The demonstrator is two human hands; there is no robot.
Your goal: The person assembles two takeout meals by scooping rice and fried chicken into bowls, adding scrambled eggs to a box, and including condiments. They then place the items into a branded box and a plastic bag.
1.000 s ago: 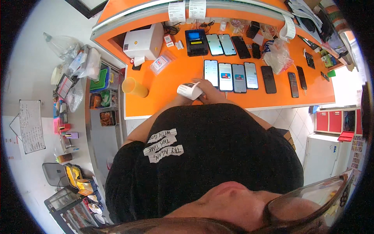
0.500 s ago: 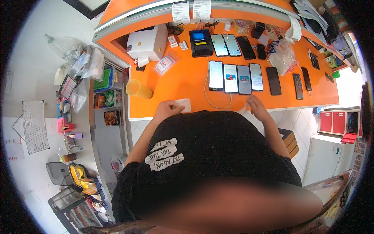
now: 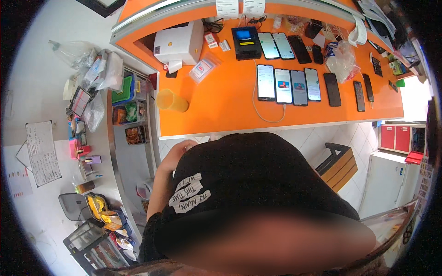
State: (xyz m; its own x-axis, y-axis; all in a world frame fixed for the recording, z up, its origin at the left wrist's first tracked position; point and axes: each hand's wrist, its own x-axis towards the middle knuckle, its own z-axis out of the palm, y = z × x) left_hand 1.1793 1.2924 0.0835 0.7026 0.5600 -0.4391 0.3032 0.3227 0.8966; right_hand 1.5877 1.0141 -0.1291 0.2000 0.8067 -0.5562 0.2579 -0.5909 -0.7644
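Left hand (image 3: 184,148) is pulling back below the orange counter (image 3: 221,106), grip unclear; right hand is dropping out of view, roll gone

left hand (image 3: 184,148) partly hidden, right hand hidden

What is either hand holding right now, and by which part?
It cannot be told. The left hand sits at the near edge of the orange counter, its fingers hidden by the black shirt; the right hand is out of view.
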